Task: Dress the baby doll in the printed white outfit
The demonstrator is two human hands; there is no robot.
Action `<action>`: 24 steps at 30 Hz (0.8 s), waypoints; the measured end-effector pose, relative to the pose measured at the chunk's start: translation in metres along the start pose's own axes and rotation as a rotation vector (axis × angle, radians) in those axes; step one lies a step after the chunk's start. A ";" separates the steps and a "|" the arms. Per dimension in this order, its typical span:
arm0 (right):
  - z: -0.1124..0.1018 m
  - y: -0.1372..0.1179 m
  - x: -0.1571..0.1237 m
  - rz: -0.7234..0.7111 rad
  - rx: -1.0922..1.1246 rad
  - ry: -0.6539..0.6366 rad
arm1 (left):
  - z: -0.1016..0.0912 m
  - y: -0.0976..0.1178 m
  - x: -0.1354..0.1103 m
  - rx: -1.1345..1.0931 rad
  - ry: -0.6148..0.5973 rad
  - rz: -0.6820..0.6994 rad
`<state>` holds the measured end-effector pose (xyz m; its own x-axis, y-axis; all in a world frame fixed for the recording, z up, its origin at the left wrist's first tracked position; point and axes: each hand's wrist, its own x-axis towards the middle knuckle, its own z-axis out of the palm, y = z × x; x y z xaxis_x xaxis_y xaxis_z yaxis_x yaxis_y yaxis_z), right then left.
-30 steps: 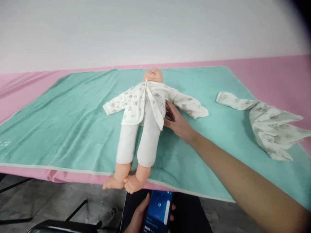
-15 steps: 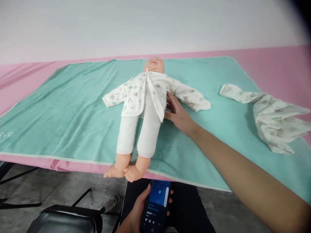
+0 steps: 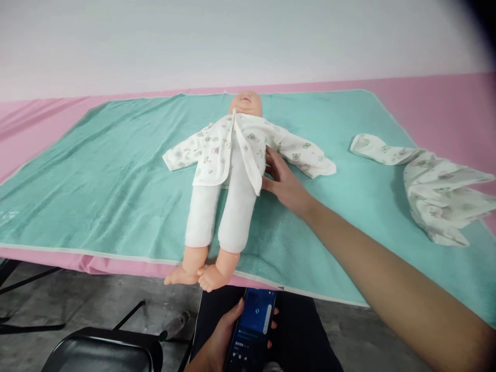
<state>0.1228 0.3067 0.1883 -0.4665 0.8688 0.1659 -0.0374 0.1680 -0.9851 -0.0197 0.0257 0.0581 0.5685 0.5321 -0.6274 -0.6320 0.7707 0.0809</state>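
Note:
A baby doll (image 3: 225, 181) lies on its back on a teal towel (image 3: 116, 191), dressed in a printed white jacket (image 3: 217, 155) and white trousers, its bare feet over the table's front edge. My right hand (image 3: 282, 181) rests open against the doll's side at the jacket's hem, fingers stretched out. Down by my lap, my left hand (image 3: 220, 338) is wrapped round a phone (image 3: 251, 330) with a lit blue screen.
A crumpled printed garment (image 3: 434, 186) lies on the towel at the right. The towel covers a pink sheet (image 3: 445, 111) on the table, against a white wall. A black chair seat (image 3: 104, 354) stands on the grey floor at lower left.
The view shifted downwards a second ago, showing more floor and the chair. My left hand has raised the phone slightly. My right hand stays at the doll's side.

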 end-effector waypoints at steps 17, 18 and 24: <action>0.000 0.001 0.002 0.026 -0.002 -0.007 | -0.003 -0.002 0.002 0.011 -0.034 -0.019; 0.000 0.001 0.002 0.027 -0.003 -0.011 | -0.001 -0.001 0.001 0.017 -0.023 -0.020; -0.003 0.005 0.002 0.018 -0.013 -0.053 | 0.006 0.005 -0.006 0.026 -0.015 -0.037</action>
<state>0.1242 0.3105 0.1836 -0.5127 0.8462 0.1449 -0.0167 0.1589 -0.9872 -0.0226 0.0281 0.0673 0.5992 0.5086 -0.6183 -0.5972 0.7983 0.0780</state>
